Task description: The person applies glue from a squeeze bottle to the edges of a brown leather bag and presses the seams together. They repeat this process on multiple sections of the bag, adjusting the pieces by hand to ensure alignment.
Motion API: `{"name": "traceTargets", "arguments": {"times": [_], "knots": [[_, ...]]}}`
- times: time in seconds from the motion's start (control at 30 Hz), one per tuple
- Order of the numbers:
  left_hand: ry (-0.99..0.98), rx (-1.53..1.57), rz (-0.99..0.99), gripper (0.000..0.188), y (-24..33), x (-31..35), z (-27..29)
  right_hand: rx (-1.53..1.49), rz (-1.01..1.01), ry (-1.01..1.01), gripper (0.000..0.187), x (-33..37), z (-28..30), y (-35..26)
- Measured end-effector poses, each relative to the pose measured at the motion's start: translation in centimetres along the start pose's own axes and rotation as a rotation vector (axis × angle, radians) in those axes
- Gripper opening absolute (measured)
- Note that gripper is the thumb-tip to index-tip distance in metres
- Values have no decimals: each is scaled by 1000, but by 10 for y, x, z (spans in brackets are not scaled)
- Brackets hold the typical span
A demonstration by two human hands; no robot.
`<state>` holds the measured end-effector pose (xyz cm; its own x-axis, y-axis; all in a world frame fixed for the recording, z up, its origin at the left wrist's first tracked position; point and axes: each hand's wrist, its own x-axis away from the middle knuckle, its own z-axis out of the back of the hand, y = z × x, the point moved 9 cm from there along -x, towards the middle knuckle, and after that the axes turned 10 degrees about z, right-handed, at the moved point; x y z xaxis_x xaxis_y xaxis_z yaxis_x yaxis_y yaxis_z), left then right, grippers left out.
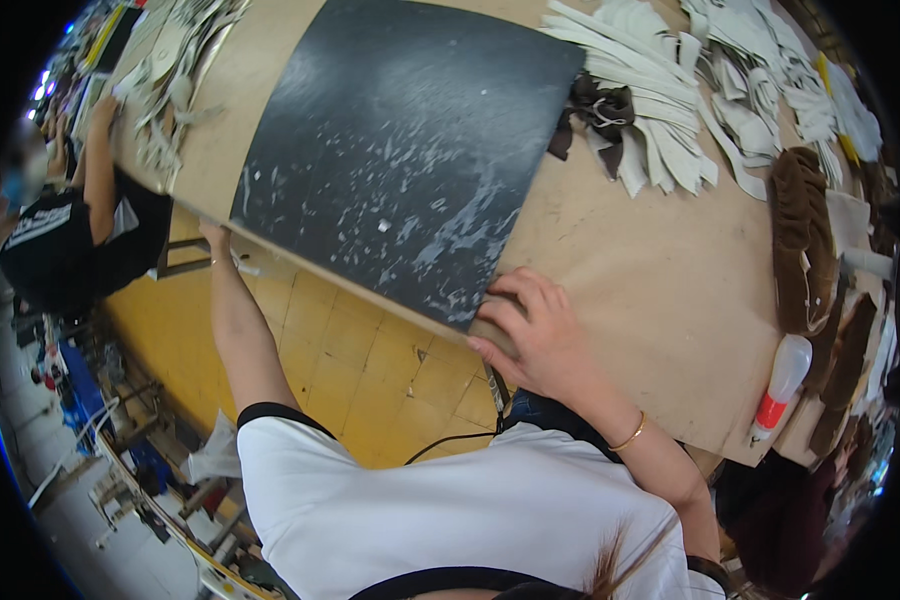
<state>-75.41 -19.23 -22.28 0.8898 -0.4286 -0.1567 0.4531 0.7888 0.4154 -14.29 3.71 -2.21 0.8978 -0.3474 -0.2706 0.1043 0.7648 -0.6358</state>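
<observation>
The right hand [535, 335] lies on the near edge of the brown worktable [660, 290], with its fingers bent and pressing on the near right corner of a big dark mat [400, 160]. The fingertips touch the mat's edge, and the thumb lies on the table edge just below that corner. The hand is not closed around the mat; it holds it flat from above. A thin gold bracelet [630, 435] is on this wrist.

The left hand [215, 240] reaches far out to the mat's other near corner, at the table edge. Its fingers are mostly hidden there, so I cannot tell if it grips the mat or only touches it.

The mat is flat on the table between the 2 hands, scratched and marked with pale spots. Beyond the right hand lie piles of pale cut leather pieces [650, 90], and to its right some brown pieces [800, 240] and a white squeeze bottle [782, 385] with a red band. Far left of the left hand, another person [80, 230] in a black shirt stands at the table.
</observation>
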Motion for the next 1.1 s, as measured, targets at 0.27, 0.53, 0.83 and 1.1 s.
{"name": "traceTargets", "arguments": {"times": [0.27, 0.53, 0.83, 1.1], "knots": [[227, 163, 503, 43, -39, 45, -6, -49, 11, -13, 27, -6, 2, -3], [-121, -730, 373, 40, -10, 28, 36, -87, 59, 85, 30, 8, 3, 1], [506, -544, 305, 29, 100, 26, 175, -359, 130, 121, 25, 18, 14, 0], [676, 373, -373, 25, 406, 189, 223, -578, -1, 116, 38, 65, 123, 27]]}}
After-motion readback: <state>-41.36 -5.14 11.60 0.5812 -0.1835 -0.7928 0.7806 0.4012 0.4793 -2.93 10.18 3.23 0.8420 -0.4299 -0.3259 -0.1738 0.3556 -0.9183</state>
